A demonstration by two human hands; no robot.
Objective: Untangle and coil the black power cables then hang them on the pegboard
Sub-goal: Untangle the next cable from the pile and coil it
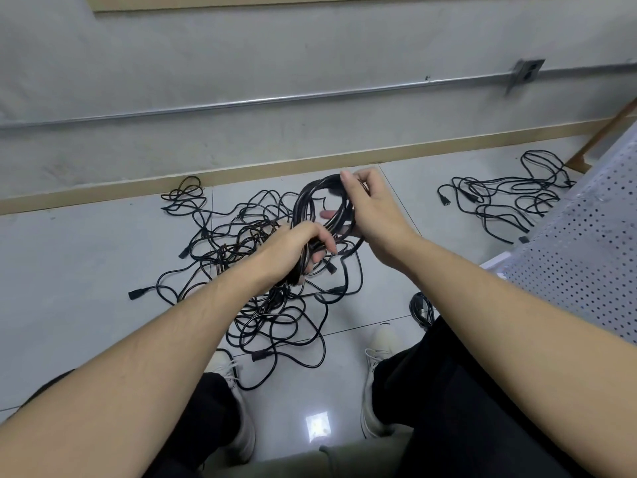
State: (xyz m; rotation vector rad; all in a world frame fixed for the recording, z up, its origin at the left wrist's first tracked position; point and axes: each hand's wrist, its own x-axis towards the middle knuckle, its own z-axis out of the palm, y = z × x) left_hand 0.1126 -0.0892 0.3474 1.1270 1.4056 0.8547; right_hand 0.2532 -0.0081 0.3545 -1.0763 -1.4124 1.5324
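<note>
A coil of black power cable (pixel 312 201) stands upright in the air above the floor between my two hands. My left hand (pixel 296 250) grips the lower part of the coil with curled fingers. My right hand (pixel 370 208) holds the coil's upper right side, fingers curled over the strands. A tail of the cable with a plug hangs below my hands. Beneath lies a big tangle of black cables (pixel 255 270) on the pale tiled floor. A second, smaller tangle (pixel 506 198) lies to the right near the wall.
A white perforated pegboard panel (pixel 593 257) leans at the right edge. A small cable bundle (pixel 422 308) lies by my right knee. My shoes (pixel 381 346) and dark trousers fill the foreground. A grey wall with a metal conduit (pixel 241 103) runs behind.
</note>
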